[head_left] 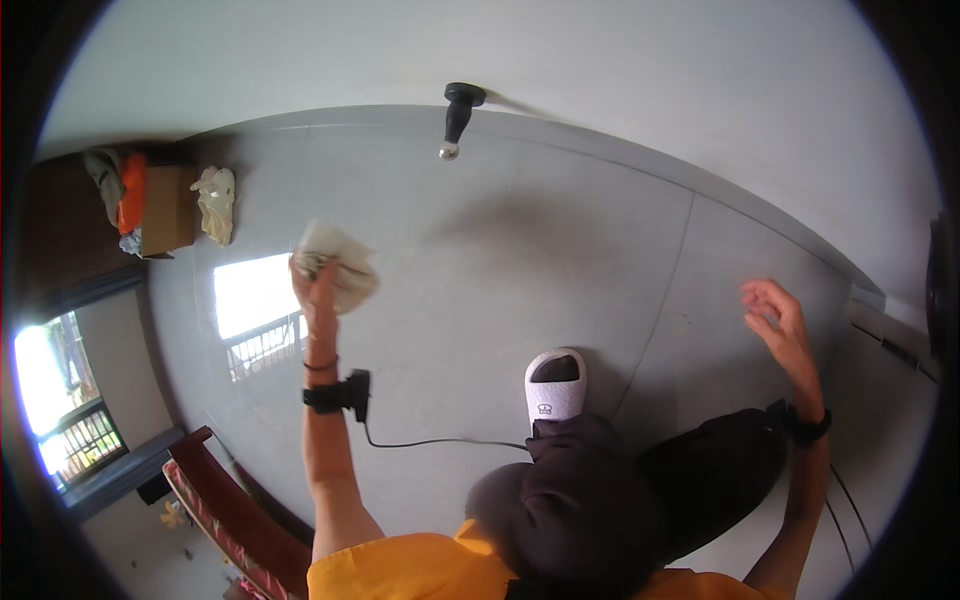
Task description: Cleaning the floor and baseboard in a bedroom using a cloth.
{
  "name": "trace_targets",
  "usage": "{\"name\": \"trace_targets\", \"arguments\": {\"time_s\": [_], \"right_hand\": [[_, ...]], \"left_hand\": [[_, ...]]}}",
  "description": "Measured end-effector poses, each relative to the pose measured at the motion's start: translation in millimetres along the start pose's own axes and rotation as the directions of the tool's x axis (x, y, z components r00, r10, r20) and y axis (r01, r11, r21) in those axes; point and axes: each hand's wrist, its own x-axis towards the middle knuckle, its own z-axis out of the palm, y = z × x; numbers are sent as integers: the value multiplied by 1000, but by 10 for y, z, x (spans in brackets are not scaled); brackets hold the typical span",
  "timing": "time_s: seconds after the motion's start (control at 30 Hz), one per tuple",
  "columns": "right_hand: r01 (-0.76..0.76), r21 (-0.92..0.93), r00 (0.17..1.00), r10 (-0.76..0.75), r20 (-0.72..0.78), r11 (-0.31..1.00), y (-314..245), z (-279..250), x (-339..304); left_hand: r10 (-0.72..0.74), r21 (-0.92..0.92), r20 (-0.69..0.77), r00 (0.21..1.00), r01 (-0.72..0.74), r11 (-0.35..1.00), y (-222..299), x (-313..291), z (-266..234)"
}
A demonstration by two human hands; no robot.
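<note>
My left hand (318, 290) is raised at the left, its fingers closed on a crumpled cream cloth (345, 268), which is slightly blurred. The cloth hangs above the grey tiled floor, beside a bright window reflection. Out to the right, my right hand (778, 318) is held in the air with its fingers loosely bent and apart, and nothing shows in it. Black bands sit on both wrists, and a thin cable runs from the left one toward my dark trousers.
A black fitting with a round base and silvery tip (458, 120) juts from the white wall ahead. Far left are a cardboard box (167, 210) with fabrics and a cream bag (215, 205). A wooden-framed seat (235, 510) stands lower left. My slippered foot (555, 385) is on the floor.
</note>
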Motion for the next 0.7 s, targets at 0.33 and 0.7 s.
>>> {"name": "trace_targets", "arguments": {"time_s": [0.33,0.7], "right_hand": [[-103,-253,995,97,-36,962,1258,-307,-233],[-287,-317,958,266,-107,904,1393,-392,-835]], "left_hand": [[-13,668,-276,961,202,716,-1442,1183,-715],[-23,788,-164,986,145,598,-1750,1495,-183]]}}
